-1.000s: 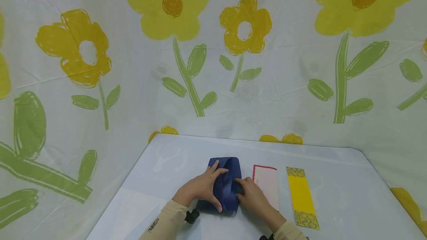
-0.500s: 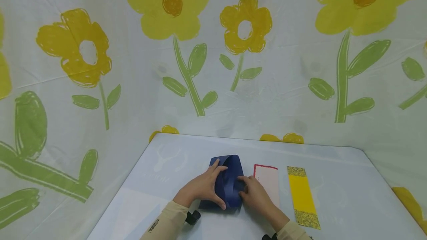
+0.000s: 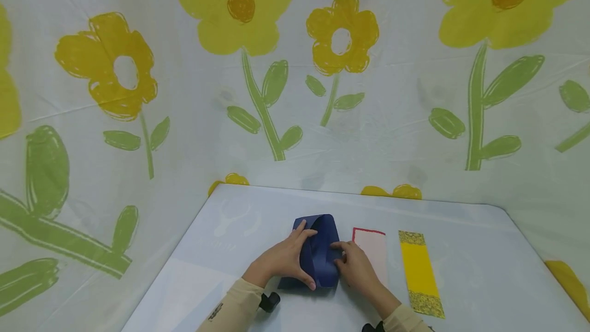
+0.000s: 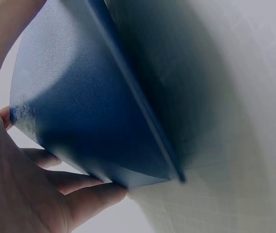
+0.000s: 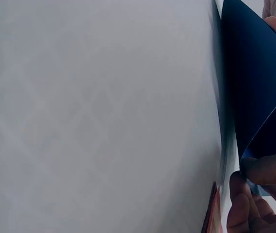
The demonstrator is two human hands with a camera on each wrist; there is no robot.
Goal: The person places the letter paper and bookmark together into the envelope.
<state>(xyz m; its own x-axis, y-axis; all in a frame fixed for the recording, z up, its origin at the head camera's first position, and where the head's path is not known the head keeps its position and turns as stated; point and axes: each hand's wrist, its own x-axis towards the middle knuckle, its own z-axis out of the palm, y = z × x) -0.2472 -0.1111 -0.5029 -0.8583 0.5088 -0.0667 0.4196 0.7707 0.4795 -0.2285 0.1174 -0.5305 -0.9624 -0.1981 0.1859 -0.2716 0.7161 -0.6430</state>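
Observation:
A dark blue envelope [image 3: 324,266] stands tilted up from the table, its mouth bowed apart with a dark hollow inside. My left hand [image 3: 285,260] spans its left side, thumb at the near end and fingers at the far end. In the left wrist view, those fingertips press along the lower edge of the blue envelope [image 4: 87,97]. My right hand [image 3: 358,268] pinches the right edge between thumb and forefinger. Seen from the right wrist, the right hand's fingers [image 5: 266,170] hold a corner of the envelope [image 5: 251,73] where two layers part.
Just right of the right hand lies a pale card with a red border [image 3: 370,242]. Beyond it is a yellow strip [image 3: 418,270] with patterned gold ends. A flower-printed curtain [image 3: 392,117] hangs behind the white table [image 3: 484,265].
The envelope's right side has risen and shifted slightly right and away, and its mouth gapes wider. My right hand has moved with that edge; the left hand keeps its grip.

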